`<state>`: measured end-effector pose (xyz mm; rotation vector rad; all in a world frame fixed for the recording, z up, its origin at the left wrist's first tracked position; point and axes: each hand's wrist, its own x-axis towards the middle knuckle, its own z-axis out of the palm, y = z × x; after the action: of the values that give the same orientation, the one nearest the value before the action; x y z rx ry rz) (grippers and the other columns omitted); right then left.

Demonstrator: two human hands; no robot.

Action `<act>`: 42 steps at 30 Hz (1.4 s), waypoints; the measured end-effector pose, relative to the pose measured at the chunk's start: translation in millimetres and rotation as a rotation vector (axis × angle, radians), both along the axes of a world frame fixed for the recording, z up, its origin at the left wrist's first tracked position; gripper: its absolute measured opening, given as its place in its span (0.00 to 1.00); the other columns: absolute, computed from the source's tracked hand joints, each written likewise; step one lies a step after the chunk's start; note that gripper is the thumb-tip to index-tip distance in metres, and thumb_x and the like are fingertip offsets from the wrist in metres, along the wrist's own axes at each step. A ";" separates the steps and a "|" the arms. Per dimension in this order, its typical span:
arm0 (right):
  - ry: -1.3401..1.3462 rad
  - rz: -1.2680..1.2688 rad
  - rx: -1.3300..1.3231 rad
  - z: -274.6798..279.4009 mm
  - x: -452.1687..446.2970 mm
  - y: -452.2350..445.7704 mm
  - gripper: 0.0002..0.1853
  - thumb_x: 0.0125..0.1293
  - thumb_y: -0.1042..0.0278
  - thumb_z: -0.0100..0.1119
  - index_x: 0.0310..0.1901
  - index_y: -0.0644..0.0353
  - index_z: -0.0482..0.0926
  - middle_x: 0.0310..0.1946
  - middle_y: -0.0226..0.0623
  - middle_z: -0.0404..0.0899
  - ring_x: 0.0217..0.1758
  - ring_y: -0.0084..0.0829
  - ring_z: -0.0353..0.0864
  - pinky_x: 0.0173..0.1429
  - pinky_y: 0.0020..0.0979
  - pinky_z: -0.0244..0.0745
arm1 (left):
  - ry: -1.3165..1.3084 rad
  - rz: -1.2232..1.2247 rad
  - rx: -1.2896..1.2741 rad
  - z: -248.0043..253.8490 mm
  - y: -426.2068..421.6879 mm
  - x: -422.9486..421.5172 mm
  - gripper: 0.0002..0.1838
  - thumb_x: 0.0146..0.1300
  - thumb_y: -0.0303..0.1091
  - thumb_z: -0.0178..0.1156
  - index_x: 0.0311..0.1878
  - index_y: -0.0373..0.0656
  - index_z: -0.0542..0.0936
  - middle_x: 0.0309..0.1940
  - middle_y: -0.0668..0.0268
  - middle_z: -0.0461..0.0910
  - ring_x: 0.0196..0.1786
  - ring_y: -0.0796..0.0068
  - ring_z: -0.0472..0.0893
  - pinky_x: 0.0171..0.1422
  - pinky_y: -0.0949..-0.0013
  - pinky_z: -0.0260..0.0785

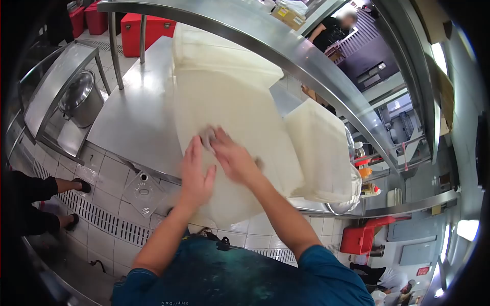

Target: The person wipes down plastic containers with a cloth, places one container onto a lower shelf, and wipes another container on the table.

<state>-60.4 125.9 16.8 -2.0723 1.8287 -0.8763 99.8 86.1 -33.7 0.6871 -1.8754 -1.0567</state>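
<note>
A large cream-coloured sheet is spread over the steel table and hangs past its front edge; its material is unclear. My left hand is above it, fingers stretched out and thumb apart. Close beside it, my right hand has its fingertips at a small, blurred greyish thing, which it seems to pinch. Motion smears both hands. Near my right wrist, a small dark spot shows on the sheet. To the right stands a pale block-shaped piece.
The steel table extends left under a raised steel shelf. A lidded pot stands on a lower rack. Bottles are at the right. A person's legs show at left; another person stands beyond the shelf.
</note>
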 end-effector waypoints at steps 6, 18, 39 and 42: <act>0.143 -0.152 0.152 20.5 -33.8 59.4 0.22 0.63 0.83 0.51 0.60 0.65 0.75 0.69 0.57 0.66 0.77 0.57 0.57 0.78 0.47 0.58 | 0.061 -0.021 -0.030 8.2 10.5 -11.9 0.47 0.58 0.27 0.58 0.79 0.35 0.46 0.78 0.38 0.41 0.80 0.35 0.44 0.79 0.40 0.43; 0.418 -0.424 -0.063 -10.5 -139.2 -163.6 0.15 0.72 0.75 0.44 0.55 0.63 0.77 0.70 0.47 0.65 0.73 0.56 0.62 0.70 0.46 0.69 | -0.018 -0.019 0.016 7.8 16.1 -12.4 0.46 0.58 0.28 0.59 0.79 0.41 0.50 0.77 0.33 0.37 0.78 0.26 0.41 0.77 0.32 0.41; 0.372 -0.445 -0.022 -7.5 -204.8 -97.6 0.19 0.75 0.71 0.43 0.63 0.56 0.75 0.70 0.51 0.65 0.67 0.52 0.71 0.65 0.41 0.72 | 0.026 -0.038 0.112 5.9 17.3 -13.6 0.45 0.59 0.27 0.56 0.79 0.37 0.49 0.80 0.42 0.37 0.82 0.39 0.40 0.82 0.46 0.38; 0.403 -0.379 0.120 -2.6 -152.8 8.2 0.22 0.75 0.74 0.45 0.69 0.53 0.71 0.73 0.54 0.60 0.73 0.53 0.65 0.74 0.37 0.62 | 0.070 -0.013 0.100 -0.6 13.1 -18.7 0.44 0.58 0.28 0.56 0.78 0.34 0.50 0.79 0.39 0.41 0.81 0.36 0.42 0.81 0.44 0.39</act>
<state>-213.2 134.0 14.2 -1.9661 2.4718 -0.4233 81.1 99.3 -34.3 0.6869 -1.7785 -1.1750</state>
